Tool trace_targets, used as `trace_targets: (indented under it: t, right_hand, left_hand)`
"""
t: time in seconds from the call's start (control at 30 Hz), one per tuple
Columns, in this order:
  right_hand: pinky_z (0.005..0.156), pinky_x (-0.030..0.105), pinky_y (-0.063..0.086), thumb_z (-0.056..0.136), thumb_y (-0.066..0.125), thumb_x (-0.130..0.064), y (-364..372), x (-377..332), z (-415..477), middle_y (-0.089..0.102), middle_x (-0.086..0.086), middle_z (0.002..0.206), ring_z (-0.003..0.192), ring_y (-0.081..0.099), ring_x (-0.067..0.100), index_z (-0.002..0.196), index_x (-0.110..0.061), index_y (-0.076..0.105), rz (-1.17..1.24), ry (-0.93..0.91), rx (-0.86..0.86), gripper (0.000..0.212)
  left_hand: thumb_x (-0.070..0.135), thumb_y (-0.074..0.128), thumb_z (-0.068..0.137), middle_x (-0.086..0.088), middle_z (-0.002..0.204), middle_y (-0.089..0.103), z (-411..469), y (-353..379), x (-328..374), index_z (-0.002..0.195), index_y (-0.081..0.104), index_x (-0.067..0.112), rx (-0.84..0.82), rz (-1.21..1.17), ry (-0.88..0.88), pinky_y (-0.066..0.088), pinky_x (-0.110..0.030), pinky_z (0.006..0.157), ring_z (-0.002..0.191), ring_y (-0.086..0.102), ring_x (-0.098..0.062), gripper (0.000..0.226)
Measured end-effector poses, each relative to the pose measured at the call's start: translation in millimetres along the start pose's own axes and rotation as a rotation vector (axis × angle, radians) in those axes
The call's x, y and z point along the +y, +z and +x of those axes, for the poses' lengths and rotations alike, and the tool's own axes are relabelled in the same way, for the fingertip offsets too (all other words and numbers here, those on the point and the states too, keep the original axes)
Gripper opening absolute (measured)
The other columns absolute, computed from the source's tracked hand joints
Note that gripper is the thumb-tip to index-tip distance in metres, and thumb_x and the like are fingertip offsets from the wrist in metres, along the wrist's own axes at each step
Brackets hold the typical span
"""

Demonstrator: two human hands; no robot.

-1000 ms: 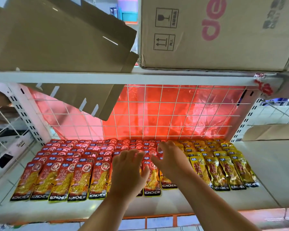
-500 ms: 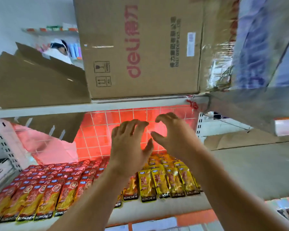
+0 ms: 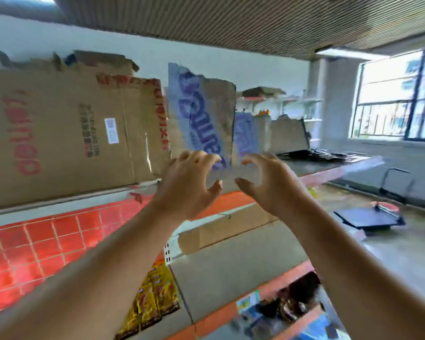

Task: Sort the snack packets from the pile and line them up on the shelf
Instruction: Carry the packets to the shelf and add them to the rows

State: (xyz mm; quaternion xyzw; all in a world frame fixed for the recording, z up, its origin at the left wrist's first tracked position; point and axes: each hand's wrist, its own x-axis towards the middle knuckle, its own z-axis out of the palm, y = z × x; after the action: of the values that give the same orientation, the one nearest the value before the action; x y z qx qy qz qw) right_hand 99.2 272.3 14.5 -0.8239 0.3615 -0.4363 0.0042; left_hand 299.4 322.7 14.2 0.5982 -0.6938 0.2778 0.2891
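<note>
Both hands are up in the air before the edge of the upper shelf [image 3: 71, 198], on no packet at all; the left hand [image 3: 185, 186] and the right hand [image 3: 271, 186] are near each other but apart; each grip is half wide, fingers loosely bent, thumb clear of them, holding nothing. The snack packets [image 3: 155, 300], yellow ones, lie in a row on the lower shelf [image 3: 221, 273], well below the hands, at the right end of the red gridded back panel [image 3: 35, 253]; cardboard boxes [image 3: 59, 133] stand on the shelf above. Down at the near right is a jumble of dark wrappers [image 3: 282, 307], too blurred to name; I'd guess that's the pile. So the step looks like fetching more; next the hands must drop toward that jumble, pick matching packets and lay them beside the yellow row.
</note>
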Motion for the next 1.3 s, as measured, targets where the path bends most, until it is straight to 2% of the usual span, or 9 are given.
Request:
trace_targets:
  t: [0.13,0.33,0.43,0.53,0.67,0.83,0.93,1.13,1.3]
  right_hand:
    - [0.094,0.035,0.049,0.084,0.076,-0.036,-45.7,68.3,-12.7,0.062,0.007,0.127,0.113,0.062,0.029,0.126,-0.019,0.065,-0.083,0.126,0.017,0.046]
    - [0.081,0.029,0.041,0.086,0.075,-0.036,-80.0,143.9,-21.2,0.062,-0.001,0.118,0.103,0.06,0.023,0.125,-0.023,0.064,-0.167,0.263,0.038,0.043]
    - [0.077,0.03,0.04,0.086,0.075,-0.035,-82.8,175.7,-13.4,0.061,-0.002,0.119,0.092,0.057,0.02,0.122,-0.023,0.064,-0.201,0.302,0.026,0.04]
    - [0.082,0.033,0.048,0.085,0.075,-0.034,-82.7,199.8,0.0,0.061,-0.003,0.117,0.094,0.061,0.021,0.12,-0.024,0.066,-0.214,0.322,0.027,0.038]
    - [0.083,0.031,0.046,0.085,0.076,-0.034,-74.1,238.5,35.7,0.063,-0.004,0.115,0.096,0.06,0.019,0.12,-0.025,0.067,-0.267,0.336,0.015,0.037]
    - [0.08,0.032,0.046,0.087,0.074,-0.035,-65.2,281.1,85.8,0.063,0.002,0.111,0.097,0.061,0.026,0.116,-0.025,0.068,-0.325,0.386,-0.004,0.031]
    - [0.075,0.031,0.041,0.087,0.073,-0.036,-61.5,305.3,109.8,0.06,-0.002,0.106,0.09,0.057,0.022,0.112,-0.028,0.068,-0.348,0.429,0.016,0.027]
    - [0.08,0.039,0.053,0.081,0.078,-0.041,-55.9,348.5,143.9,0.061,0.001,0.097,0.086,0.061,0.025,0.096,-0.032,0.068,-0.328,0.455,0.046,0.02]
    - [0.071,0.032,0.044,0.086,0.075,-0.042,-54.9,382.9,158.4,0.062,0.003,0.11,0.092,0.061,0.025,0.106,-0.026,0.068,-0.307,0.49,0.05,0.027]
  left_hand:
    - [0.053,0.053,0.086,0.001,0.126,0.066,39.2,23.9,66.7,0.134,0.059,0.027,-0.048,-0.135,0.047,0.049,-0.044,0.097,0.117,0.057,-0.026,0.055]
    - [0.048,0.061,0.096,0.005,0.142,0.06,83.2,70.9,115.3,0.143,0.053,0.028,-0.143,-0.226,0.137,0.043,-0.035,0.103,0.131,0.05,-0.016,0.052]
    - [0.049,0.061,0.095,0.005,0.137,0.063,109.6,100.0,123.6,0.138,0.057,0.029,-0.163,-0.269,0.148,0.046,-0.036,0.103,0.127,0.053,-0.016,0.048]
    - [0.049,0.061,0.094,0.004,0.129,0.065,138.3,125.3,124.6,0.135,0.058,0.03,-0.227,-0.298,0.144,0.049,-0.038,0.099,0.121,0.055,-0.018,0.045]
    - [0.043,0.064,0.093,0.0,0.126,0.066,195.0,166.2,121.3,0.132,0.061,0.028,-0.274,-0.337,0.156,0.05,-0.037,0.097,0.114,0.059,-0.021,0.042]
    - [0.039,0.066,0.091,0.003,0.115,0.069,265.4,217.9,116.2,0.125,0.066,0.028,-0.35,-0.413,0.14,0.042,-0.027,0.076,0.094,0.059,-0.016,0.036]
    - [0.038,0.066,0.09,0.002,0.115,0.069,299.4,246.5,114.4,0.123,0.067,0.027,-0.4,-0.428,0.132,0.039,-0.025,0.075,0.093,0.058,-0.017,0.034]
    - [0.035,0.066,0.09,0.005,0.11,0.065,346.4,286.3,113.5,0.121,0.066,0.028,-0.506,-0.448,0.09,0.044,-0.026,0.076,0.098,0.061,-0.018,0.032]
    - [0.031,0.065,0.088,0.013,0.098,0.066,371.2,308.8,126.0,0.108,0.069,0.031,-0.515,-0.462,0.05,0.045,-0.024,0.069,0.091,0.063,-0.013,0.02]
